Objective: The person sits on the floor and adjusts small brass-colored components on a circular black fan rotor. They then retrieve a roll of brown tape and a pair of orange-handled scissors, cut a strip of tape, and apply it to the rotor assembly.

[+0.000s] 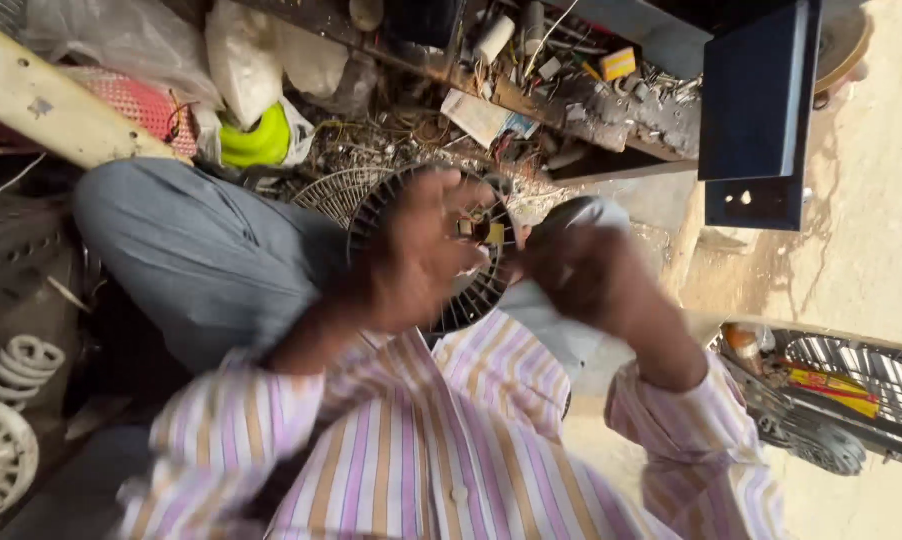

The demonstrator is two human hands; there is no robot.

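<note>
The left hand [421,250] is seen closed around the near side of a round black finned motor housing [476,290], its fingers wrapped over the rim so that much of the part is hidden behind the palm. The right hand [581,270] is held just beside the housing on its right side, curled loosely; whether anything is pinched in it cannot be told, since both hands are blurred. The housing is held up in the air in front of the chest, above the lap, with copper-coloured and yellow details visible at its centre. A pale cloth or bag [581,215] is seen just behind the right hand. A striped shirt [421,450] in pink, purple and tan is worn, and a knee in grey trousers [201,250] is raised to the left. Behind the housing a wire fan guard [336,190] is laid among scattered metal scraps. A cluttered wooden shelf [571,110] of small parts is seen above, with a dark blue metal bracket [756,110] to its right. White coiled rings [16,365] are stacked at the far left, and a neon yellow object [256,140] is tucked among plastic bags
</note>
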